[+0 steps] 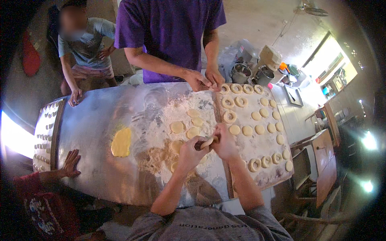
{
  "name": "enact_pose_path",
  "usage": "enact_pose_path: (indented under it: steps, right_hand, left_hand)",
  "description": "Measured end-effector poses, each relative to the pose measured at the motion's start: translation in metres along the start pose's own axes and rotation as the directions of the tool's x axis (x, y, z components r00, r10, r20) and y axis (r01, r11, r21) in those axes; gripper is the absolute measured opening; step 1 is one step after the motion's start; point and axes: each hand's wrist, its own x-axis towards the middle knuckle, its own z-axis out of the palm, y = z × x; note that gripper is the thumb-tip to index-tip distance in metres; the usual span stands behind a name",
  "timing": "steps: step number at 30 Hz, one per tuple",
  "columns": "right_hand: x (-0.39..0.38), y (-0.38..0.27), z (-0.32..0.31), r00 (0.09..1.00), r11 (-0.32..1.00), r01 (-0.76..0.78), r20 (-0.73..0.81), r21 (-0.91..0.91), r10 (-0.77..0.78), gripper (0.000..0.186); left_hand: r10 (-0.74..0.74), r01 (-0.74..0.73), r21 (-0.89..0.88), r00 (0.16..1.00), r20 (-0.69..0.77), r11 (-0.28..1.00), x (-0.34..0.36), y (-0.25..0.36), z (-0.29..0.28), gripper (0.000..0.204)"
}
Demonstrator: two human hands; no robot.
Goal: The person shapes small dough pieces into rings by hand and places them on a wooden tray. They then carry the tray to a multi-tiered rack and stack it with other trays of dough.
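Both my hands are raised over the floured metal worktop [88,140], pinching a pale dough piece [207,141] between them. My left hand [193,154] curls its fingers and thumb round its left part, my right hand [223,144] grips its right side. Left of my hands lie flattened dough rounds [177,127] on scattered flour, and farther left a yellow slab [121,142]. Just right of my right hand, a floured board [267,146] holds several dough rings [230,117] and rounds [247,130]; my fingers hide part of what I hold.
A person in purple [169,36] works opposite, hands at the board's far corner. Another person [86,56] stands far left; a co-worker's hand [72,164] rests on the left worktop. A second board [48,140] is at the left end. Buckets [263,76] and wooden furniture [323,168] stand right.
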Motion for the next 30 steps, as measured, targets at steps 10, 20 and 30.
enact_pose_path:
  steps: [10,20,30]
  right_hand:
    - [-0.029,0.019,-0.003,0.964,0.342,-0.234,0.263,0.910,-0.039,0.033]
    - [-0.083,0.032,-0.053,0.994,0.376,-0.106,0.106,0.921,0.021,0.055]
    - [-0.166,0.075,-0.136,0.996,0.040,0.071,-0.073,0.997,0.056,0.080]
  left_hand:
    - [0.241,-0.284,-0.387,0.958,-0.156,0.877,-0.003,-0.027,0.045,0.041]
    - [0.238,-0.218,0.278,0.970,-0.040,0.936,-0.037,0.008,0.115,0.040]
    - [0.327,-0.334,-0.070,0.940,-0.099,0.940,-0.070,0.003,0.229,0.017]
